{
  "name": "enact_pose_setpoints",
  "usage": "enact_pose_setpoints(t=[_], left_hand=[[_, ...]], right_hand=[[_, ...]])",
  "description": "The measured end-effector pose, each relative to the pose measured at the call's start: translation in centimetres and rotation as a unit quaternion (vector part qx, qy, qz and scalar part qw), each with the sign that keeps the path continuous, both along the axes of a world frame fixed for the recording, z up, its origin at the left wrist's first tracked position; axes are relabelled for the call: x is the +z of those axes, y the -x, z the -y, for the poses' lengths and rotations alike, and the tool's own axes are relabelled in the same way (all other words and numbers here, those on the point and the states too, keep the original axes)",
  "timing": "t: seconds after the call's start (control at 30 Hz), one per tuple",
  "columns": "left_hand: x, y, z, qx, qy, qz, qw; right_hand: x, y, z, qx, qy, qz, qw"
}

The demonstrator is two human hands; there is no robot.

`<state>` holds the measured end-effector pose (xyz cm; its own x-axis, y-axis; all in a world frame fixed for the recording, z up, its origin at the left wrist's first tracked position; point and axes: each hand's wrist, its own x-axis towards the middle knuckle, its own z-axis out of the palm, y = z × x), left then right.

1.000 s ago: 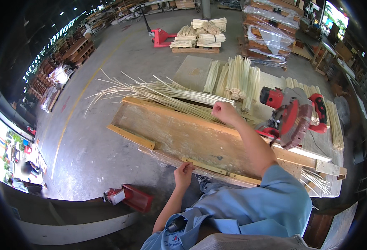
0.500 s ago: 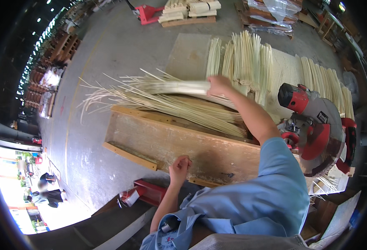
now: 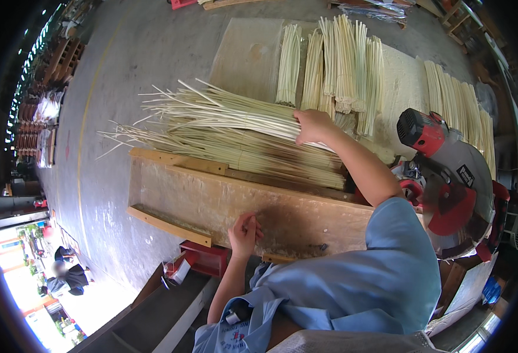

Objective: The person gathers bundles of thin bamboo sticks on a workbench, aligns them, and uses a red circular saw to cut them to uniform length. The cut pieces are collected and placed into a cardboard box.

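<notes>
- Nearest the body, the left hand [image 3: 244, 234] is above the close side of the wooden surface [image 3: 206, 197]; its fingers are part-curled, nothing shows in them, and I cannot tell whether it is fully closed.
- At about 7 o'clock from that hand, a red metal box [image 3: 209, 257] shows beyond the forearm; at 9 o'clock a wooden strip [image 3: 170, 225] borders the surface.
- Farther out, the right hand [image 3: 315, 126] is at about 1 to 2 o'clock from the left, knuckles up, grasping a bundle of pale sticks [image 3: 229, 115] toward its right-hand end.
- That held bundle lies at 12 o'clock from the left hand, its long axis running from about 10 to 4 o'clock; most of its length spreads to the right hand's 9 to 10 o'clock, ends splayed. The right arm is the nearer one.
- Just on the near side lies a lower layer of sticks [image 3: 253, 156], roughly alongside; whether the two layers touch is unclear.
- At 4 o'clock from the right hand stands a red-and-grey circular saw [image 3: 456, 176], well apart from it.
- Farthest, at 1 o'clock from the right hand, more stick bundles [image 3: 338, 67] lie side by side, pointing away.
</notes>
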<state>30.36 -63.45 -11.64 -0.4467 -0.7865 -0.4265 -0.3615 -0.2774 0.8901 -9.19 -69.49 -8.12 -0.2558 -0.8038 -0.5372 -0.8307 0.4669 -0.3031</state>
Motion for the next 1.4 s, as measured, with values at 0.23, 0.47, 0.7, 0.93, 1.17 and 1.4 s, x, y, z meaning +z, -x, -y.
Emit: enact_pose_setpoints(t=[0.23,0.47,0.7,0.93,1.17,1.4], left_hand=[[0.3,-0.1,-0.1,0.003,0.008,0.015,1.000],[0.1,-0.6,-0.5,0.016,0.019,-0.004,1.000],[0.1,-0.4,-0.4,0.007,0.023,-0.003,1.000],[0.3,-0.6,-0.6,0.002,0.035,-0.016,0.999],[0.5,-0.1,-0.4,0.000,0.035,0.007,0.999],[0.1,-0.2,-0.1,0.008,0.044,-0.015,0.999]], right_hand=[[-2.3,-9.7,-2.9,0.069,0.195,0.034,0.978],[-5.9,-10.3,-2.9,0.182,0.124,-0.033,0.975],[-6.5,-9.6,-2.1,0.177,0.172,-0.048,0.968],[-7.6,-8.1,-4.0,0.171,0.339,-0.260,0.888],[-6.8,-6.2,-0.9,0.096,0.051,-0.001,0.994],[-1.1,-3.0,-0.3,0.012,0.018,0.326,0.945]])
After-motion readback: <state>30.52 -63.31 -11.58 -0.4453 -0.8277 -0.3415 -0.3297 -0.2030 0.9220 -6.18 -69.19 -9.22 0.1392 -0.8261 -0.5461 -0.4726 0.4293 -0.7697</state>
